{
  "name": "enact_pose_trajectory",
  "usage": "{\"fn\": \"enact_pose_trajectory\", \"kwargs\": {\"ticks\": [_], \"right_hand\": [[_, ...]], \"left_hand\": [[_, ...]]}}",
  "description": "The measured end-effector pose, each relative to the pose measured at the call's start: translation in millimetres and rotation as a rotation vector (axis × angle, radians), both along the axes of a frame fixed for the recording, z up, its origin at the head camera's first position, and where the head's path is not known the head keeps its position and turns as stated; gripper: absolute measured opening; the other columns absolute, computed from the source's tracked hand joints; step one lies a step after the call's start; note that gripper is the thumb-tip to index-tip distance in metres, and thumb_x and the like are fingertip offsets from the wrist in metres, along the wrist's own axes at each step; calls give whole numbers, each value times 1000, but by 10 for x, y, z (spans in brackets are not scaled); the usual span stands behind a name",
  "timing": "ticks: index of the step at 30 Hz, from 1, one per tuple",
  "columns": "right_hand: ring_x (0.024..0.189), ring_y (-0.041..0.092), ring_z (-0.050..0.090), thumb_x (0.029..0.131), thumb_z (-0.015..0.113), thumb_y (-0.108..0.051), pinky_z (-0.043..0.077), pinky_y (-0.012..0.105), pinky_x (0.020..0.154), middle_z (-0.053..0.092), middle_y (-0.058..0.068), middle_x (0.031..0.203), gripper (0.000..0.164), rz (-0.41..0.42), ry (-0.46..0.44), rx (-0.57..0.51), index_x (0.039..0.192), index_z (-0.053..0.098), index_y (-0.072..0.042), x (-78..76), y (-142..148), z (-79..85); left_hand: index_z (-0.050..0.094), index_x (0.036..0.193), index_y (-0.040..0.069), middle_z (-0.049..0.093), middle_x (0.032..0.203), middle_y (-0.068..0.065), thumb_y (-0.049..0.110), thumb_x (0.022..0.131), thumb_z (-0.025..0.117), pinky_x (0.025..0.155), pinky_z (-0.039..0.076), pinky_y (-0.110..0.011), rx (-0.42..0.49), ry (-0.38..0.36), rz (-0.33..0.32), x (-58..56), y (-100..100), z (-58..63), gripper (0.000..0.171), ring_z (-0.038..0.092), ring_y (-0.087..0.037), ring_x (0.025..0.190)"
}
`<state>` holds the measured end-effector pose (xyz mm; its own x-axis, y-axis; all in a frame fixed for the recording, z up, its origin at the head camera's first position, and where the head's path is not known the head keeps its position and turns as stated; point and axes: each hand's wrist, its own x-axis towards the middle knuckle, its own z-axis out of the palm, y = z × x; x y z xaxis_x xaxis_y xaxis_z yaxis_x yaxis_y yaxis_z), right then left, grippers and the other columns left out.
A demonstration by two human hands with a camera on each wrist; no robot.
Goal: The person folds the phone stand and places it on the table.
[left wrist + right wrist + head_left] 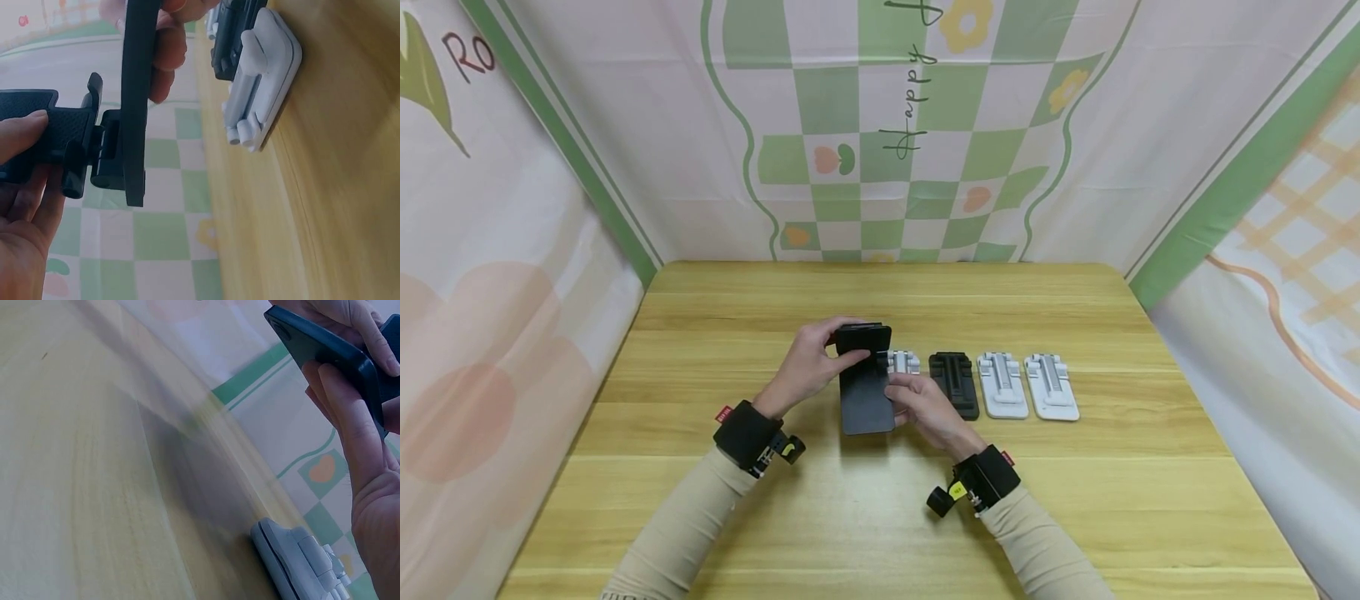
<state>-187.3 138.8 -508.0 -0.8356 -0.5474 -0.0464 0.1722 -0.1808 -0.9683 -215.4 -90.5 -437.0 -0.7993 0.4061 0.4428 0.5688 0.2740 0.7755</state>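
Both hands hold a black folding phone stand (867, 407) above the table. My left hand (808, 364) grips its upper cradle, the thumb lying across the front and the fingers behind. In the left wrist view the cradle (69, 131) stands unfolded from the flat base (134, 106), joined by a hinge. My right hand (931, 410) pinches the right edge of the base between thumb and fingers. In the right wrist view those fingers (344, 400) lie along the underside of the base. Just behind the right hand is a folded white phone stand (904, 361), partly hidden.
To the right, in a row on the wooden table (1120, 500), lie a folded black stand (953, 385) and two white ones, a nearer white stand (1002, 386) and an outer white stand (1052, 387). A patterned curtain (880, 125) hangs behind the table.
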Motion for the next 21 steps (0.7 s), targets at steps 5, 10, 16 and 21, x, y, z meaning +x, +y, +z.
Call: {"fn": "enact_pose_trajectory", "kwargs": {"ticks": [5, 10, 16, 21], "right_hand": [[78, 11, 72, 105, 48, -8, 61, 25, 66, 69, 2, 94, 17, -2, -5, 16, 114, 61, -1, 2, -11, 3], [79, 12, 73, 106, 49, -8, 62, 25, 68, 72, 3, 99, 25, -7, -8, 21, 122, 59, 7, -1, -16, 13], [79, 12, 72, 106, 49, -9, 61, 25, 68, 73, 3, 101, 32, -27, -15, 51, 126, 55, 14, -7, -7, 3], [84, 13, 73, 105, 49, -8, 62, 27, 69, 72, 3, 103, 30, -33, -10, 45, 125, 56, 14, -20, -7, -15]], "left_hand": [[66, 125, 0, 72, 121, -18, 3, 89, 80, 93, 59, -45, -43, -5, 15, -1, -7, 11, 38, 71, -30, 109], [63, 128, 1, 69, 124, -16, 7, 89, 81, 97, 56, -45, -73, 61, 37, 10, 4, 75, 43, 67, -29, 113], [68, 124, 1, 67, 123, -14, 10, 87, 84, 99, 54, -42, -84, 307, 104, 57, 28, 227, 41, 63, -29, 116], [76, 111, 7, 70, 110, -8, 10, 88, 83, 92, 56, -36, -224, 540, 165, 120, 67, 364, 25, 64, -25, 106]]}}
